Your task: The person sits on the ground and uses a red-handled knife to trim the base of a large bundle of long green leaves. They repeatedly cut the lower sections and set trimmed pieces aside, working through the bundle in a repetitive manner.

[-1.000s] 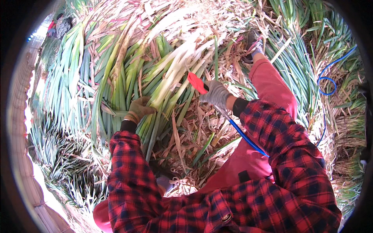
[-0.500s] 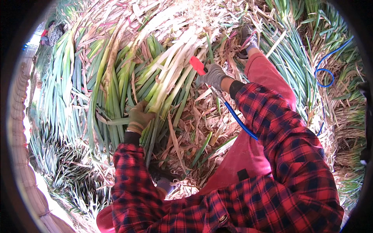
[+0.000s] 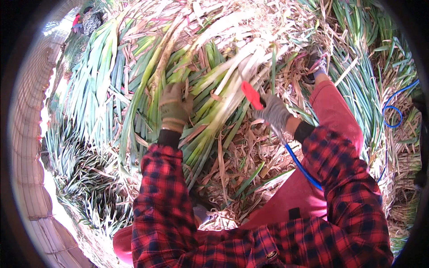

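My left hand [image 3: 175, 106], in a dull olive-grey work glove, lies over the green leaves of a heap of long green onions [image 3: 214, 111]. Its thumb stands apart from the fingers, whose tips partly sink among the leaves; I see nothing gripped there. To the right, my right hand [image 3: 273, 111], in a grey striped glove, is closed round a red air gun [image 3: 253, 94]. A blue hose [image 3: 300, 166] runs from its metal fitting down along my right forearm. The white stalks of the onions pass just left of the air gun.
Dry brown leaves [image 3: 254, 152] litter the ground between my legs. More green onions [image 3: 353, 98] lie in rows at the right, beside a looped blue hose [image 3: 393, 117]. A pale curved wall [image 3: 33, 147] borders the left. Another person [image 3: 90, 21] is at the far left.
My left hand has moved up and away from me over the leaves, off the onions and loose leaf it was on. My right hand keeps the air gun. The whole view has shifted.
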Available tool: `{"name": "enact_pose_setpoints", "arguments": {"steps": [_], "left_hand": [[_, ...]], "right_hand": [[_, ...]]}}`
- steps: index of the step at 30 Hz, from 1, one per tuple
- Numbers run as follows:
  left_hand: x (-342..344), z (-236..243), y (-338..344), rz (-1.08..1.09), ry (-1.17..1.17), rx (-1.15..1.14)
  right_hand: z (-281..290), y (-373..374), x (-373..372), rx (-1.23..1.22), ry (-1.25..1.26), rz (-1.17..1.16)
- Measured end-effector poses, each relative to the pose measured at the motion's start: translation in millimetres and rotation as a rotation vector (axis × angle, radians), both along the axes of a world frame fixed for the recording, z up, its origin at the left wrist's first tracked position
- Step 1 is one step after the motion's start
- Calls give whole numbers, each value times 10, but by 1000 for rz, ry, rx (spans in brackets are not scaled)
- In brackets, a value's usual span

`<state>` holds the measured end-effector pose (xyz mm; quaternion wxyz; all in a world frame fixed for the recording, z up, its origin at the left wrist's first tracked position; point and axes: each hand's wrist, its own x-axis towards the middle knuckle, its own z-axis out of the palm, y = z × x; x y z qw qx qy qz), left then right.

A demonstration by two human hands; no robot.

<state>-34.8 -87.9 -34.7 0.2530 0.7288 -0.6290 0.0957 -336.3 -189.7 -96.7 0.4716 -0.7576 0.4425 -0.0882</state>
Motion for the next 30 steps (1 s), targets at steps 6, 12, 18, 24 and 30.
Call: {"name": "enact_pose_setpoints", "arguments": {"steps": [6, 12, 18, 24, 30], "left_hand": [[249, 5, -268, 250, -250, 91], [565, 466, -410, 775, -131, 476], [581, 605, -213, 586, 39, 718], [785, 257, 318, 453, 353, 602], [123, 662, 458, 184, 761, 652]], "right_hand": [[444, 358, -143, -15, -176, 105], [581, 377, -156, 9, -288, 104], [472, 365, -137, -111, -191, 136], [328, 412, -183, -113, -322, 73], [434, 378, -297, -72, -250, 23]]}}
